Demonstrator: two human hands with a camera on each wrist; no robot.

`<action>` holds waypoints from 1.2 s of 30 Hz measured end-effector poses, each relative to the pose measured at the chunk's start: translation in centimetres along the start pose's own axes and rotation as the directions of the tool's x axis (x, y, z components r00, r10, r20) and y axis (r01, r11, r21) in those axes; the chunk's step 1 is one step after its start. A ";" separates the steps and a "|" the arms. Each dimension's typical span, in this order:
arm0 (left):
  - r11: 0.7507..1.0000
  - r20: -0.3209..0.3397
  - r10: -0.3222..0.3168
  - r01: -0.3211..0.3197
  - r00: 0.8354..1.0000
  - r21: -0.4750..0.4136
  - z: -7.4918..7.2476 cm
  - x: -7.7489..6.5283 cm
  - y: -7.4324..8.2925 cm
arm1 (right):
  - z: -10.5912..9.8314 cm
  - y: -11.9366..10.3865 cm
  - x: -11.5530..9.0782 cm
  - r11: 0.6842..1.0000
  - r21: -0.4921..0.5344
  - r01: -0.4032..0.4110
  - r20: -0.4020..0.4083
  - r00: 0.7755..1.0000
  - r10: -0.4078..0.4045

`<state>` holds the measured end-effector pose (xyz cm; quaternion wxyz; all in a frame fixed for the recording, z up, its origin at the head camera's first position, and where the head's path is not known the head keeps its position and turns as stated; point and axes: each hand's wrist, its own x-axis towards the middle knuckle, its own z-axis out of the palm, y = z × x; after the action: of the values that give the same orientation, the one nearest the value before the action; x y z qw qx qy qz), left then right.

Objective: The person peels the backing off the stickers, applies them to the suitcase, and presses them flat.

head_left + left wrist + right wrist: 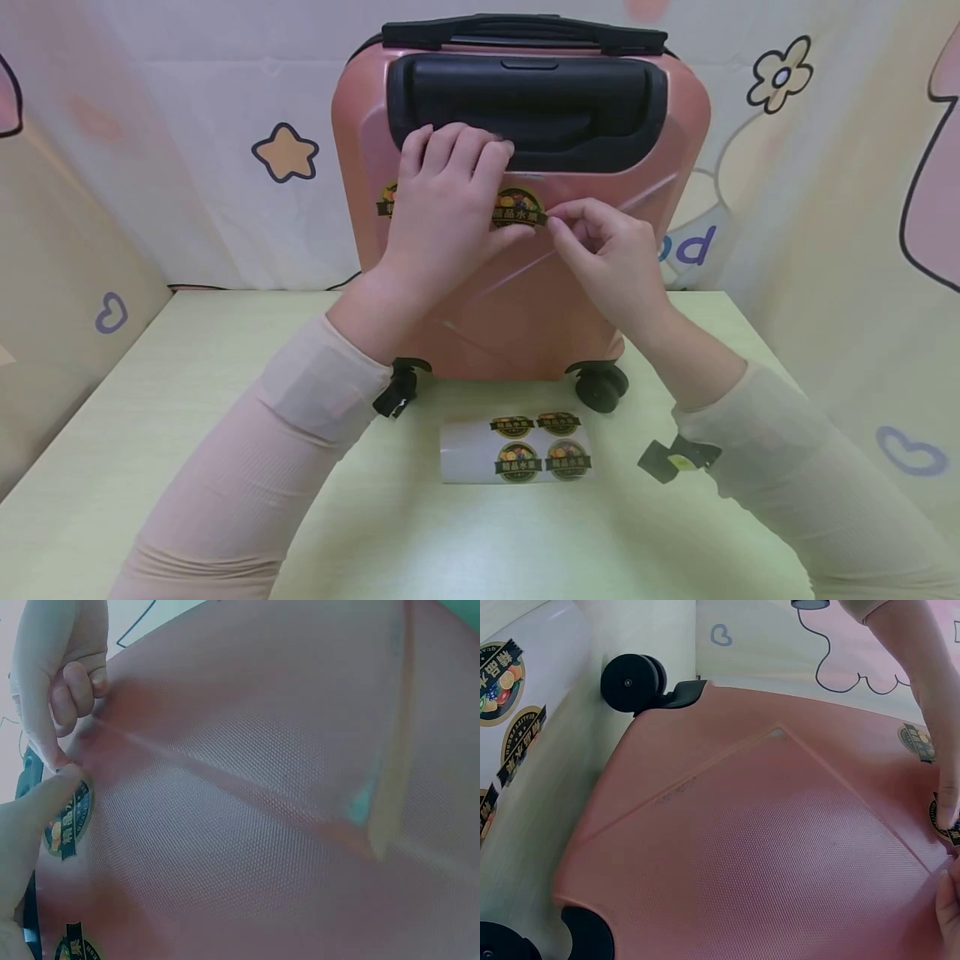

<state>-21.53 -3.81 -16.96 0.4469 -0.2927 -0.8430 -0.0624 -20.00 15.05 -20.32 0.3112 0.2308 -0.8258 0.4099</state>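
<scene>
A pink hard-shell suitcase (517,333) stands upright on the table, its black handle recess (525,100) near the top. Just under that recess is a round fruit-label sticker (517,206) with a dark banner. My left hand (450,187) lies over the suitcase front, with its thumb touching the sticker's lower edge. My right hand (615,254) pinches the banner's right end between thumb and forefinger. Another such sticker (386,201) is stuck farther left, partly covered by my left hand; it also shows in the right wrist view (916,742).
On the table (225,433) in front of the suitcase lies a white sticker roll (468,454) bearing several similar labels. Black wheels (602,387) support the suitcase. Behind hangs a patterned curtain (202,100).
</scene>
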 end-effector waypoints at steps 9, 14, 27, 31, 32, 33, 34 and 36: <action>1.000 0.001 0.012 -0.012 1.000 0.012 0.2 -0.1 0.1 | 0.1 0.1 0.0 1.000 -0.002 -0.004 0.002 1.000 0.004; 1.000 0.008 -0.003 0.003 1.000 0.010 0.2 -0.1 0.2 | 0.1 0.2 -0.1 1.000 0.000 0.011 -0.001 1.000 -0.011; 0.998 -0.028 -0.049 0.048 0.998 -0.045 -0.1 0.2 0.3 | 0.1 -0.1 -0.2 1.000 0.021 -0.003 0.001 1.000 0.003; 0.998 -0.023 -0.052 0.051 0.998 -0.026 -0.1 0.2 0.4 | 0.1 -0.1 -0.1 1.000 0.019 0.002 0.000 1.000 -0.002; 0.999 -0.024 -0.044 0.043 0.999 -0.016 0.0 0.1 0.4 | 0.1 -0.1 -0.1 1.000 0.020 0.005 -0.001 1.000 -0.005; 0.999 -0.024 -0.035 0.035 0.999 -0.005 0.1 0.1 0.4 | 0.1 -0.1 -0.1 1.000 0.019 0.006 -0.001 1.000 -0.006; 1.000 -0.022 -0.028 0.028 0.999 0.007 0.2 0.0 0.4 | 0.1 0.0 -0.1 1.000 0.018 0.006 0.000 1.000 -0.006; 0.999 -0.017 -0.019 0.020 1.000 0.028 0.4 0.0 0.5 | 0.1 0.0 -0.2 1.000 0.016 0.003 0.001 1.000 -0.003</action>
<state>-21.53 -3.32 -17.27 0.4574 -0.2777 -0.8428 -0.0573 -19.88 14.98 -20.46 0.3094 0.2347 -0.8223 0.4159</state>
